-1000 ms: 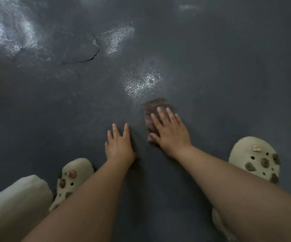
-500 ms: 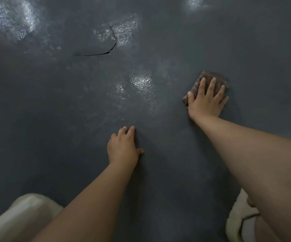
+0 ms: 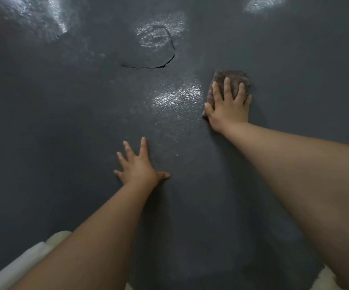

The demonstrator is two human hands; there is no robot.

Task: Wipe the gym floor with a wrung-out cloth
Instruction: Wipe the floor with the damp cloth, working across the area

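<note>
The right hand (image 3: 229, 105) presses flat, fingers spread, on the folded cloth (image 3: 232, 80) just right of the floor's (image 3: 64, 122) curved crack (image 3: 148, 66), likely to scrub hard, while the left hand (image 3: 138, 166), splayed bare below the crack, seems to prop the person's weight.

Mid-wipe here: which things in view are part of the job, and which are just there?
Job:
- cloth, pressed flat under right hand
- dark floor
- left hand, braced on floor

Just there:
- curved crack in floor
- pale shoe, lower left
</note>
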